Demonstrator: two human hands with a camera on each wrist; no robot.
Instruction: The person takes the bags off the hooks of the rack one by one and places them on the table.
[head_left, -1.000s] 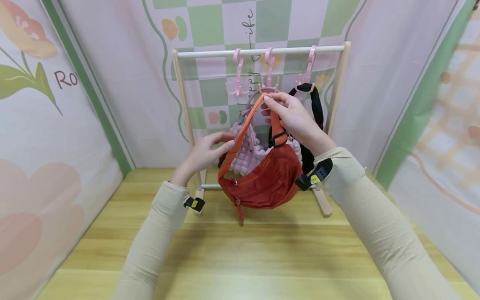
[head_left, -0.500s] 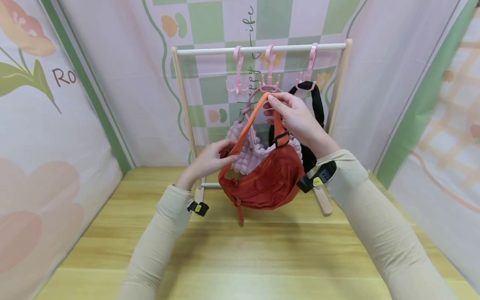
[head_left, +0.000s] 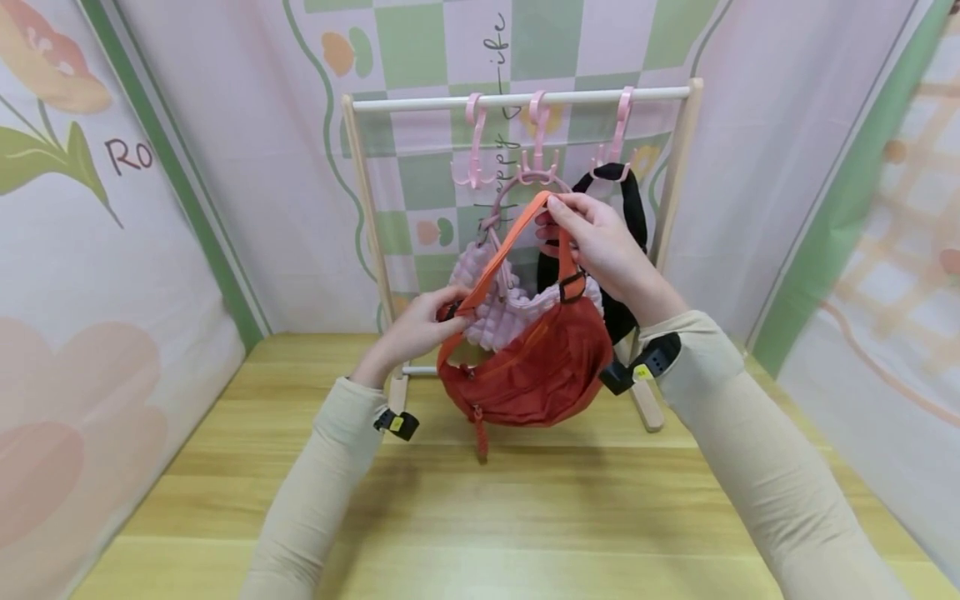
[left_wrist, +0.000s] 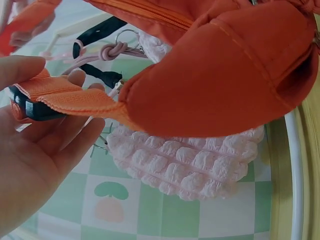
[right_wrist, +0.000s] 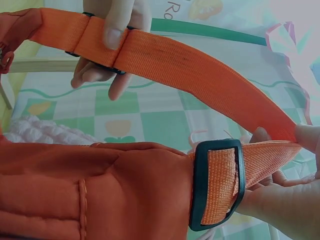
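A red-orange waist bag [head_left: 528, 371] hangs by its orange strap [head_left: 498, 257] from my two hands, in front of the rack. My right hand [head_left: 600, 246] pinches the strap at its top, thumb against fingers. Lower on the left side, my left hand [head_left: 423, 325] pinches the strap beside a black slider [left_wrist: 37, 107], as the left wrist view shows. A black buckle [right_wrist: 217, 185] sits where the strap meets the bag's right end. Behind it, a pink bubble-textured bag [head_left: 491, 321] hangs from the middle pink hook [head_left: 537, 162], partly hidden.
A wooden rack with a white rail [head_left: 420, 104] stands at the back of the wooden table [head_left: 517, 517]. Its left pink hook [head_left: 474, 171] bears nothing. From the right pink hook [head_left: 615, 158] hangs a black bag [head_left: 633, 212], mostly hidden. Printed curtains enclose the sides.
My right hand has shifted slightly right and down with the top of the strap. My left hand has slid a little lower and now pinches the strap near the slider.
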